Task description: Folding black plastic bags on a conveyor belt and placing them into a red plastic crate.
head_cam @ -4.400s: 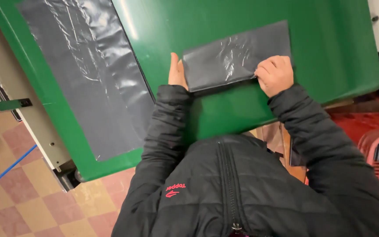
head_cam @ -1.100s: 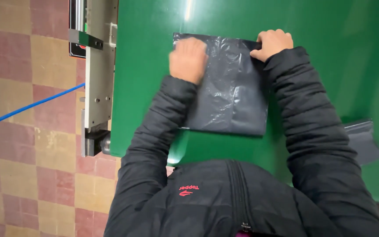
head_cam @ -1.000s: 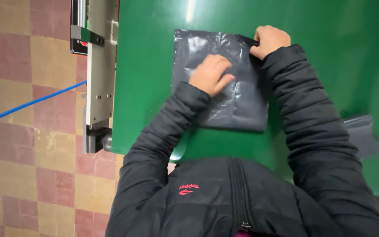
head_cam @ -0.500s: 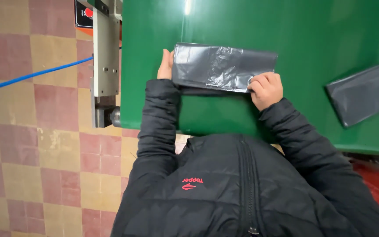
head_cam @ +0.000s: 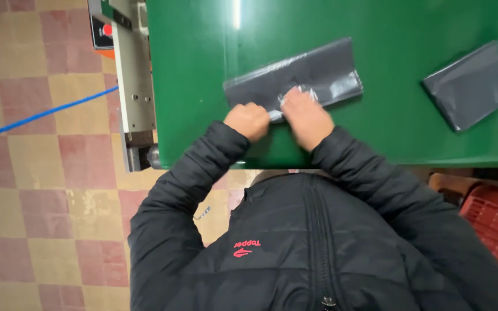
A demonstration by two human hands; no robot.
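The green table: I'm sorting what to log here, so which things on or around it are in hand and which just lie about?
In hand:
- grey bag, folded into a strip
- left hand at its near edge
- right hand on it

Lying about:
- second folded bag at the right of the green table
- red crate
- blue line on the floor
- grey machine

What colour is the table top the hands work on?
Glossy green table top, clearest in the head view.
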